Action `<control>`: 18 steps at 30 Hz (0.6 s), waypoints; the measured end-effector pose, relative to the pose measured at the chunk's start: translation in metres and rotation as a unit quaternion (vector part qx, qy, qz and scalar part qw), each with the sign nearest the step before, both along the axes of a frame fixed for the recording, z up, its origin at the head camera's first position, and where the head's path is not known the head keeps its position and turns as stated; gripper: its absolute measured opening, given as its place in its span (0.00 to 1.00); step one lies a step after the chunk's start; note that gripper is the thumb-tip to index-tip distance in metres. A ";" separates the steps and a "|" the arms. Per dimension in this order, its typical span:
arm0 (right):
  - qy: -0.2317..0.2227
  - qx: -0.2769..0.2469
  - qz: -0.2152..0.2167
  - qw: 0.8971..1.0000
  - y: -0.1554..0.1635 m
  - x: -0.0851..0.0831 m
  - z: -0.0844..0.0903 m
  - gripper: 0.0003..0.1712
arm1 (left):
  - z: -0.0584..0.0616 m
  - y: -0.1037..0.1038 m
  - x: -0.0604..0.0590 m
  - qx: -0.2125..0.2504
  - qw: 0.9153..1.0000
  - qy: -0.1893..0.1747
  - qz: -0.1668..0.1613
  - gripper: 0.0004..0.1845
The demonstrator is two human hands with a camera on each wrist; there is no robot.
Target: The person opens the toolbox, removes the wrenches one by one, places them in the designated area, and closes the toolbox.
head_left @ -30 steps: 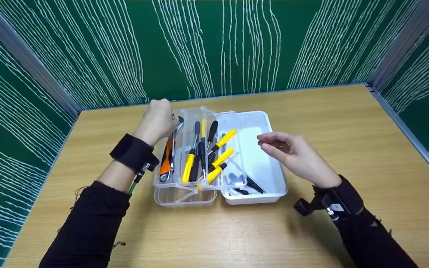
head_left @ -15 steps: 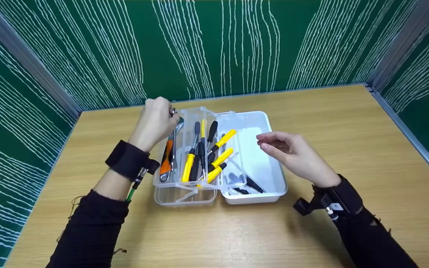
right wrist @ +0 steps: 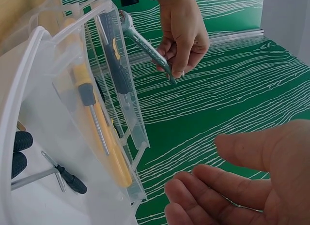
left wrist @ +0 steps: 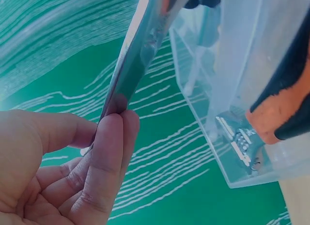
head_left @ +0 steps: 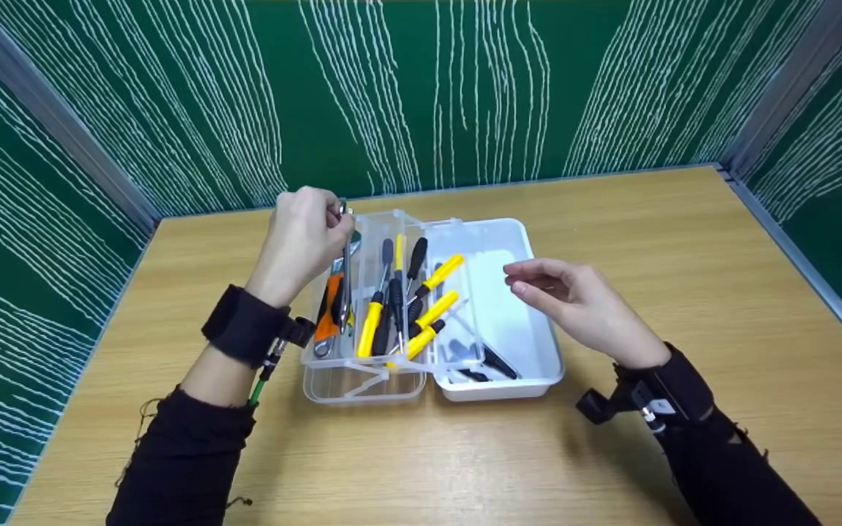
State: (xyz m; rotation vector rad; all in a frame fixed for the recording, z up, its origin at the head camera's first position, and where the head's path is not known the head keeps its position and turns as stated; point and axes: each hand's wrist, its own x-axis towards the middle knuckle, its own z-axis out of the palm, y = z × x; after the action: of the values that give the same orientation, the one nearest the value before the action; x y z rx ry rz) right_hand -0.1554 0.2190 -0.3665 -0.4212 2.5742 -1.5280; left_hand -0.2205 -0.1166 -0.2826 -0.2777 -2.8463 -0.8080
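My left hand [head_left: 304, 234] pinches a metal wrench [right wrist: 147, 50] near one end, between thumb and fingers. Its shank [left wrist: 135, 60] slants up from the fingertips in the left wrist view. In the head view the wrench's lower end hangs over the clear left tray [head_left: 340, 359] of an opened toolbox. Lying in that tray is an orange-and-black handled adjustable wrench [head_left: 326, 325]. My right hand [head_left: 585, 310] hovers by the right side of the white toolbox base [head_left: 505, 314], fingers loosely bent, holding nothing.
Several screwdrivers with yellow or black handles [head_left: 370, 329] fill the middle tray, some sticking out over the base. Dark-handled tools [head_left: 498, 361] lie in the base. Green panels [head_left: 479, 88] with white lines enclose the wooden table [head_left: 655, 234] at the back and sides.
My left hand has risen and drawn slightly back to the left, lifting the wrench so that its end has come up from beside the orange handle. My right hand has stayed put.
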 end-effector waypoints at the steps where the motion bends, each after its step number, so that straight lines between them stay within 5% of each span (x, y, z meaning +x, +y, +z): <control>1: 0.000 -0.002 0.000 1.000 0.000 0.000 0.000 0.23 | 0.001 0.000 0.001 0.002 1.000 0.003 0.001 0.10; 18: 0.003 -0.014 0.010 1.000 -0.002 0.001 0.002 0.21 | 0.005 -0.009 0.016 0.081 0.995 0.050 0.010 0.10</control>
State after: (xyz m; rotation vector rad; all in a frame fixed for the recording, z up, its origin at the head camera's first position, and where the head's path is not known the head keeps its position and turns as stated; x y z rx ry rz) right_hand -0.1542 0.2166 -0.3645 -0.4550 2.5476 -1.5604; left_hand -0.2042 -0.1251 -0.2771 -0.2592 -2.6671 -0.9858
